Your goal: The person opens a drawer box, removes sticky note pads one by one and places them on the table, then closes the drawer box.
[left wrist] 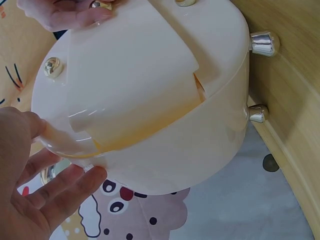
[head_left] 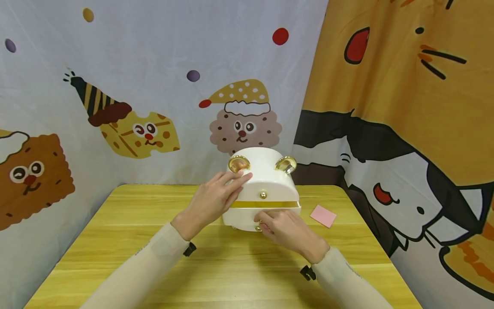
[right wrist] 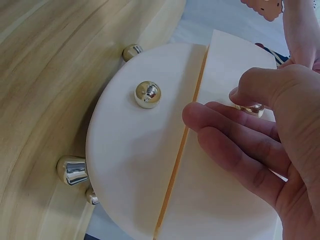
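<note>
A white drawer box (head_left: pixel 262 171) with gold ears stands on the wooden table. Its middle drawer (head_left: pixel 247 216) is partly pulled out, and a yellow-orange strip shows behind its front. My right hand (head_left: pixel 287 229) pinches that drawer's gold knob (right wrist: pixel 252 109) between thumb and index finger; the other fingers lie along the drawer front. At the box's upper left, my left hand (head_left: pixel 212 197) touches it near the left ear (head_left: pixel 239 164). Its thumb lies at the front face and its fingers extend over the top edge (left wrist: pixel 95 167). The drawer's inside is hidden.
A pink paper pad (head_left: pixel 323 216) lies on the table (head_left: pixel 216 274) to the right of the box. Small gold feet (right wrist: pixel 72 170) hold the box up. Cartoon-printed cloth (head_left: pixel 154 51) hangs behind the table and along its right side.
</note>
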